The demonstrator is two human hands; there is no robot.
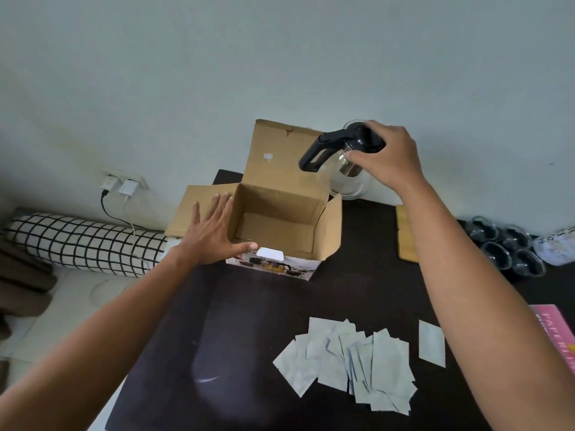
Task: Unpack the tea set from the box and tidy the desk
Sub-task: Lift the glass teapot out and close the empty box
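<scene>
The right hand (387, 155) grips a glass teapot (347, 169) from above, its fingers (353, 157) closed round the black lid. The pot hangs in the air behind the right rear corner of the cardboard box (280, 219), above the far edge of the desk (236, 337). Its black handle (314, 154) points left, toward the box's raised rear flap. A dark metal insert shows through the clear glass body.

The left hand (211, 234) is spread flat, fingers wide and holding nothing, over the box's left flap and near left corner. Whether the palm touches the cardboard cannot be told.

The box stands open on the dark desk, all flaps out; what can be seen of its interior holds nothing. Its near face carries a printed picture of the tea set and a white tab.

To the right of the box lies a wooden tray (404, 234), partly hidden by the right forearm. Farther right, a cluster of small glass cups (507, 247) stands together, with a crumpled clear wrapper (557, 247) just beside them.

On the near part of the desk lies a loose heap of pale paper sheets (351, 365), one sheet (432, 343) apart to its right. A pink book (560, 334) sits at the right edge.

Left of the desk, a checked bolster (84, 244) lies by the wall below two plugged chargers (119, 185).
</scene>
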